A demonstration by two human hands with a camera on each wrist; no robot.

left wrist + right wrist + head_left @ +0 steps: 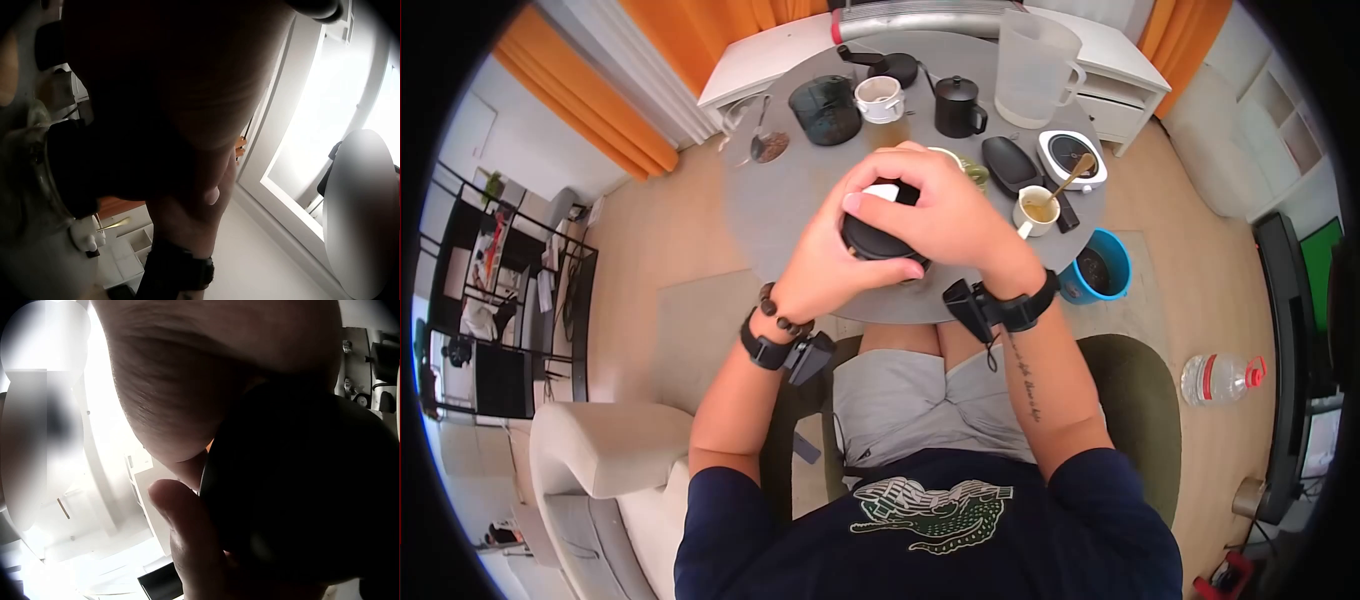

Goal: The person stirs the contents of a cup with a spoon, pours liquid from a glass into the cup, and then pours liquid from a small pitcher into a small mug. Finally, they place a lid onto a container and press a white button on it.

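Both hands meet over the near part of the round grey table (785, 215). Between them is a squat round black object (875, 240) with a small white patch on top; its exact kind cannot tell. My left hand (825, 245) grips its side, thumb along the near edge. My right hand (960, 205) reaches across the top, its fingers curled round the far side. In the right wrist view the black object (294, 494) fills much of the picture. A clear glass rim (47, 178) shows beside the dark shape in the left wrist view.
Around the far side stand a dark see-through container (825, 108), a white-topped vessel (880, 105), a black lidded pot (957, 105) and a tall clear pitcher (1035, 70). At right are a scale (1072, 160) and a small white cup (1036, 212); a blue bucket (1097, 268) stands beside the table.
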